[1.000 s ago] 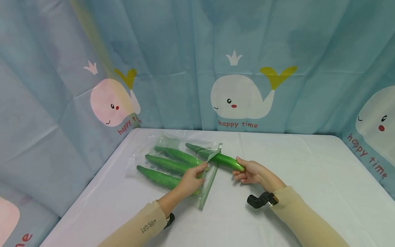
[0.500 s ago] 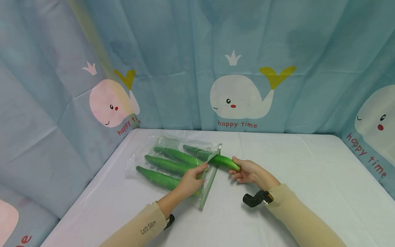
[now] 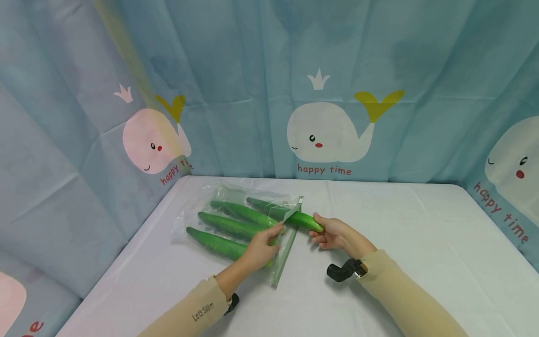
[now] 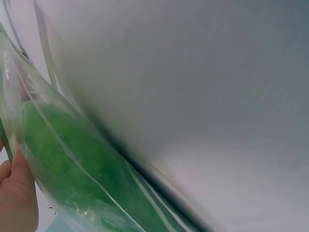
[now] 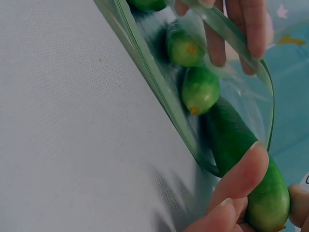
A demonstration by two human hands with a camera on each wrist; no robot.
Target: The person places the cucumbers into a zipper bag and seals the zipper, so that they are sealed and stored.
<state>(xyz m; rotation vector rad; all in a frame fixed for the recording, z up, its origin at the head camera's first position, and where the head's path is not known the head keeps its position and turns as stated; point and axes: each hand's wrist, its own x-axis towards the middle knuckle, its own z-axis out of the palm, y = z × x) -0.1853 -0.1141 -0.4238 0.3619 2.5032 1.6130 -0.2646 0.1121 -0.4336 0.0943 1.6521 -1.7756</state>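
Observation:
A clear zip bag (image 3: 191,206) lies on the table with several cucumbers inside. Its mouth, edged by a green zip strip (image 3: 286,257), faces right. My left hand (image 3: 258,248) pinches the upper lip of the mouth and holds it raised. In the right wrist view, the ends of the bagged cucumbers (image 5: 200,92) show through the gap. My right hand (image 3: 334,232) grips the near end of another cucumber (image 3: 309,221), whose far part lies inside the bag. In the left wrist view, one bagged cucumber (image 4: 72,154) shows through the plastic beside my left fingers.
A white cloth covers the table (image 3: 404,224). Behind and at the sides hangs a blue curtain (image 3: 236,135) with whale prints. A black wrist camera (image 3: 343,271) sits on my right wrist, close above the table.
My right hand has moved left, sliding the gripped cucumber farther into the bag. The left hand has kept its place on the bag's lip.

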